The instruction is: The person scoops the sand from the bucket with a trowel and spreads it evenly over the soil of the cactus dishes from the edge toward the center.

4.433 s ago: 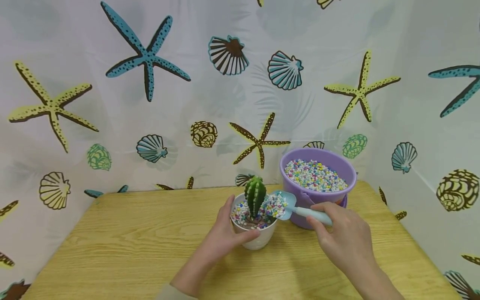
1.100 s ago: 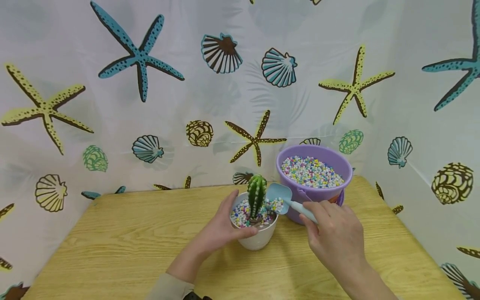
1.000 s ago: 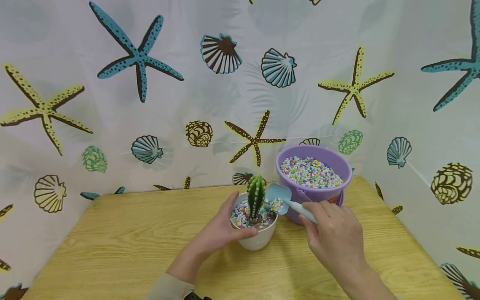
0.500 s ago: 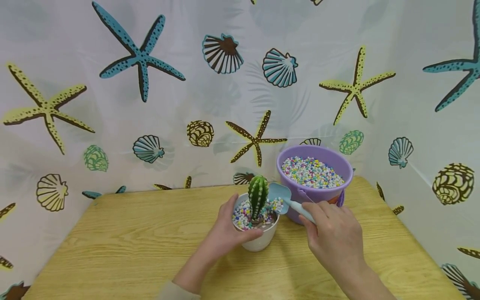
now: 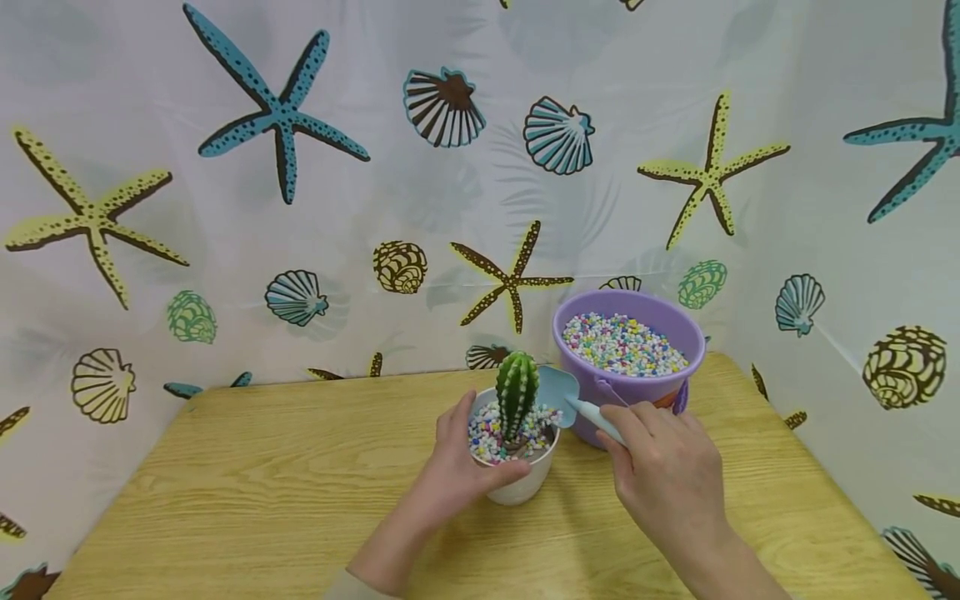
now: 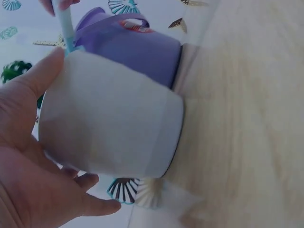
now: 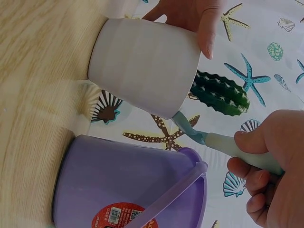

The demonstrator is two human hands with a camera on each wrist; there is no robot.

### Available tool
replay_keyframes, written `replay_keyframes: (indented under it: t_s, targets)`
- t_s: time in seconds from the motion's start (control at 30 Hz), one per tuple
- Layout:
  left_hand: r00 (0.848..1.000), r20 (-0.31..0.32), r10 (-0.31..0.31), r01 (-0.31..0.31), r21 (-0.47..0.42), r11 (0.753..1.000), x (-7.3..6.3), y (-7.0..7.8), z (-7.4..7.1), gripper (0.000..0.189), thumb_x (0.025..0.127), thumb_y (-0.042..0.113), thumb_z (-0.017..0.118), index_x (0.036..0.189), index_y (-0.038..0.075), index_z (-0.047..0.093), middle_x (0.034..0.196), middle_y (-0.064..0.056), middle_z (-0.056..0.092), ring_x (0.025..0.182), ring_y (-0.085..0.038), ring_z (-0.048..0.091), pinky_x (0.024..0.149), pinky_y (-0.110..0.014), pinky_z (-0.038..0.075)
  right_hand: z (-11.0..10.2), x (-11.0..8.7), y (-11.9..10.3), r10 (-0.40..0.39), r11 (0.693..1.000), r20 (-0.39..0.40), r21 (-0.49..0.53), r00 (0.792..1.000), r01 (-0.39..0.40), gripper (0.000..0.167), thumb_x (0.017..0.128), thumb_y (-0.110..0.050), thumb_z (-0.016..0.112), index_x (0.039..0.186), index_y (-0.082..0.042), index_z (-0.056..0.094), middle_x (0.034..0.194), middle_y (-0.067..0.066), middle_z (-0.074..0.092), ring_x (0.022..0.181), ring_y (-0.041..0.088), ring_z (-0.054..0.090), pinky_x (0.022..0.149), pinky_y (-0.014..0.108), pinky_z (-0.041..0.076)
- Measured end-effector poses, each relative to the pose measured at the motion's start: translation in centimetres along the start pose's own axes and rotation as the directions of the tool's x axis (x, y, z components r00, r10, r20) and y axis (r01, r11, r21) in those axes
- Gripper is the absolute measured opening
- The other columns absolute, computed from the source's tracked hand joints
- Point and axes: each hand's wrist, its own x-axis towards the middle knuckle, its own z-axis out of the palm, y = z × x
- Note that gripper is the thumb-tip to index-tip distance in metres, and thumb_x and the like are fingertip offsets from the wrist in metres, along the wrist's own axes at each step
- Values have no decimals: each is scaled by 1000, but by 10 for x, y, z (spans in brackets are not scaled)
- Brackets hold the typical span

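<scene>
A small green cactus [image 5: 517, 392] stands in a white flowerpot [image 5: 525, 487] on the table, with multicoloured beads around its base. My left hand [image 5: 457, 471] holds the pot at its near left, thumb at the front rim and fingers round the far side. In my right hand [image 5: 667, 462] is the handle of a light blue toy shovel [image 5: 558, 392]. Its blade tilts down over the pot's right rim, and a few beads lie at its lower edge. The right wrist view shows the shovel [image 7: 223, 142] right at the rim, with thumb and curled fingers about the handle.
A purple bucket [image 5: 633, 389] full of the same beads stands close behind and right of the pot, its handle hanging down. The wooden table [image 5: 285, 475] ends at a white curtain [image 5: 360, 167] printed with starfish and shells.
The heap of beads on the shovel has shrunk to a few, and more beads lie in the pot. Pot and left hand have shifted slightly right; the bucket stays put.
</scene>
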Motion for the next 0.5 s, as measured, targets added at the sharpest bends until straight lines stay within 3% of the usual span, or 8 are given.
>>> replay_keyframes:
  t_s: [0.3, 0.5]
  targets:
    - [989, 147, 27, -23, -29, 999, 10, -2, -19, 132, 82, 40, 100, 179, 21, 12, 180, -21, 19, 161, -47, 28, 127, -68, 26, 0, 0, 0, 1, 1000, 6, -4, 1000, -1, 34, 83, -9, 95, 114, -10, 80, 93, 5, 75, 72, 25, 70, 62, 41, 49]
    - [993, 113, 30, -26, -32, 999, 9, -4, -14, 132, 81, 38, 101, 179, 17, 15, 178, -23, 23, 159, -48, 31, 127, -68, 26, 0, 0, 0, -6, 1000, -6, -8, 1000, 6, 36, 82, -8, 96, 114, -9, 80, 93, 6, 76, 73, 26, 71, 62, 41, 49]
